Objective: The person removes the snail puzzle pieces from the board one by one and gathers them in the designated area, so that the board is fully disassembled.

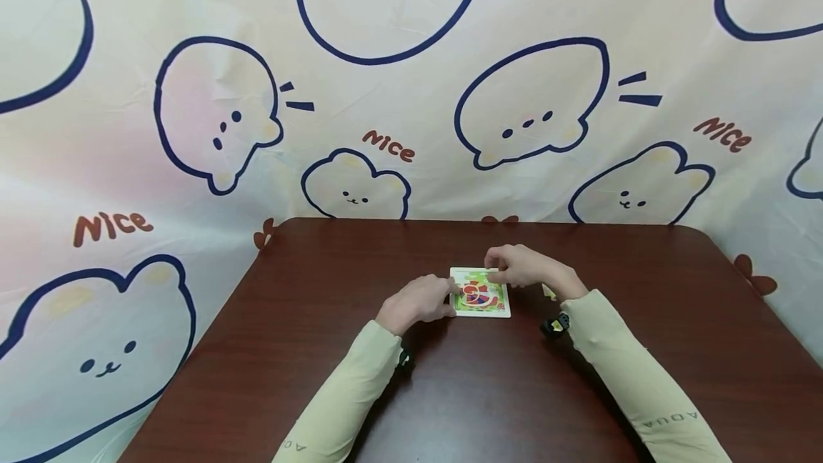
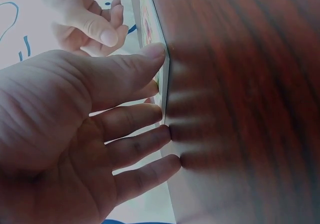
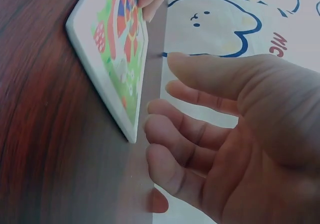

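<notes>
**Board flat, left hand on it, nothing seen in the right**

Your picture board (image 1: 481, 296) lies flat on the table (image 1: 476, 384), between your hands. Its picture looks mostly covered, so I'd call the work well along; can't confirm, your fingers hide parts. One small yellowish piece (image 1: 549, 292) sits off the board near your right wrist, maybe left over.

Grip: your left hand (image 1: 418, 300) rests at the left edge, fingers spread, not clamping. Your right hand (image 1: 524, 266) is by the far right corner, fingers loosely bent, pinching nothing visible.

Views: only head shows the loose piece. Right wrist shows the bare gap between thumb and fingers. Left wrist shows your thumb at the board's edge.
</notes>
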A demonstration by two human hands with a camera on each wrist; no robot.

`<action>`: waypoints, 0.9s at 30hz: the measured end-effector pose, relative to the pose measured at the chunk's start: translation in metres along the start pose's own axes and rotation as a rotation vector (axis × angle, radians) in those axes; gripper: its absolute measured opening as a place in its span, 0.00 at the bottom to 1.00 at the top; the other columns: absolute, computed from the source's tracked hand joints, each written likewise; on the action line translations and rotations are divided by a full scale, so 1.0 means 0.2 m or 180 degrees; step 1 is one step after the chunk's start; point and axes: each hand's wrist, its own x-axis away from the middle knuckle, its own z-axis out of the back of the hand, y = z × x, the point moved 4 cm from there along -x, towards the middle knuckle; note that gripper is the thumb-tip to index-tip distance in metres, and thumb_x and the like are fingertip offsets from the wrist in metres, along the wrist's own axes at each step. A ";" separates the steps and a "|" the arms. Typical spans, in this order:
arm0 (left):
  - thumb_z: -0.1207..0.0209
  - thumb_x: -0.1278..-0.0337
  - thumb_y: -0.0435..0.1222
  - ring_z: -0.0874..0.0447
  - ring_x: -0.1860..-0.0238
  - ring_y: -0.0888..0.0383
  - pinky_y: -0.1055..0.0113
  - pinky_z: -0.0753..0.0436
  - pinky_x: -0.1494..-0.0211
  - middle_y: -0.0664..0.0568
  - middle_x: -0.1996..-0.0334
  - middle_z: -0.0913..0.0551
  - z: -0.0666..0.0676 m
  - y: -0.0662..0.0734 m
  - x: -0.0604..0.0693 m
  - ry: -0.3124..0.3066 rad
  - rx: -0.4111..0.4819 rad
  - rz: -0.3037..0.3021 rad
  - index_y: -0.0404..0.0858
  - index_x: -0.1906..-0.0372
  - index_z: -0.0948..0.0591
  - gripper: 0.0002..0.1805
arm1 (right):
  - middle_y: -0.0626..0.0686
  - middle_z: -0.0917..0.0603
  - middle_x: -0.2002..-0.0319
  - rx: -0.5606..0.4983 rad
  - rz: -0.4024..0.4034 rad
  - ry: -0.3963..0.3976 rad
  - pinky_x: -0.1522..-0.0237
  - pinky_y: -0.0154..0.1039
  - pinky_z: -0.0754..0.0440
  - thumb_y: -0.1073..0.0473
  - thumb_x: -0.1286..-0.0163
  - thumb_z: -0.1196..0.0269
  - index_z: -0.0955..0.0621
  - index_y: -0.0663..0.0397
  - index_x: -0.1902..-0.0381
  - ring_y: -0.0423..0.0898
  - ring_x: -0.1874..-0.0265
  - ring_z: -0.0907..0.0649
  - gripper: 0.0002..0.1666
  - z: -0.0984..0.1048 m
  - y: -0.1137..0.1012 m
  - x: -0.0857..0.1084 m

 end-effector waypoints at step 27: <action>0.36 0.38 0.45 0.27 0.69 0.58 0.67 0.28 0.64 0.53 0.55 0.19 -0.01 0.01 -0.01 0.0026 -0.0211 -0.0118 0.49 0.43 0.18 0.19 | 0.55 0.15 0.54 0.0339 -0.0130 -0.0148 0.60 0.39 0.21 0.50 0.38 0.30 0.25 0.55 0.36 0.44 0.61 0.19 0.34 -0.11 -0.04 -0.05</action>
